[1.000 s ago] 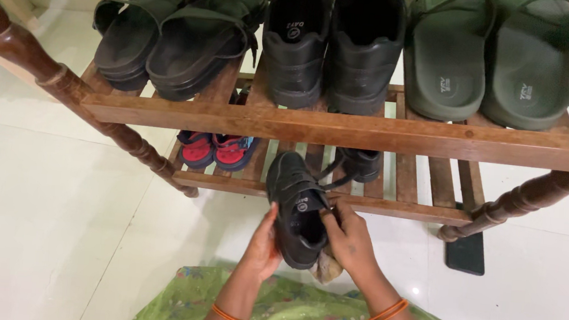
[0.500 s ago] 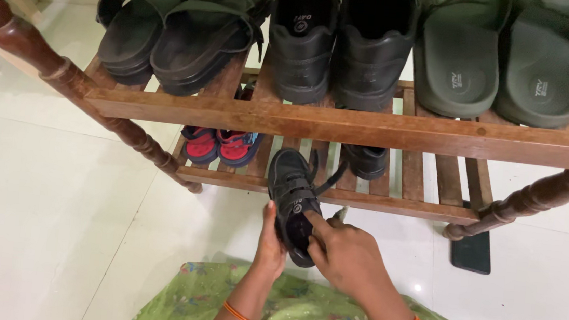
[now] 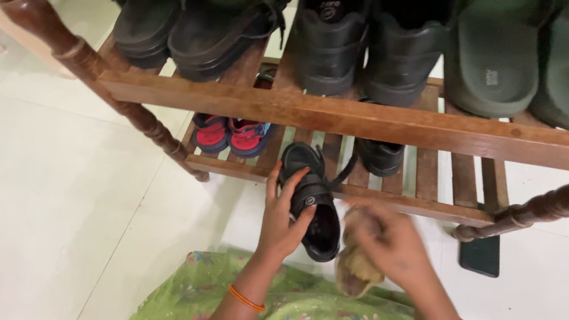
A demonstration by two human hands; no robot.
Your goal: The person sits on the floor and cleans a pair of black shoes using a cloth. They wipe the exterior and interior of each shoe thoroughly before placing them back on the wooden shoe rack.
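My left hand [image 3: 281, 219] grips a small black shoe [image 3: 313, 204] with straps, its toe resting over the front rail of the lower shelf. Just to the right of the shoe, my right hand [image 3: 390, 243] is blurred with motion and holds a tan cloth [image 3: 355, 270] bunched in its fingers. The matching black shoe [image 3: 379, 157] stands on the lower shelf behind. Both wrists wear orange bangles.
A wooden shoe rack [image 3: 343, 117] stands ahead. Its upper shelf carries dark sandals [image 3: 194, 15], black shoes [image 3: 371, 37] and green slides [image 3: 533, 58]. Small red and blue sandals [image 3: 230, 135] sit on the lower shelf. A dark phone [image 3: 481, 254] lies on the white floor by the right leg.
The view has moved closer to the rack. My right hand came off the shoe toward the right with the cloth; my left hand keeps hold of the shoe.
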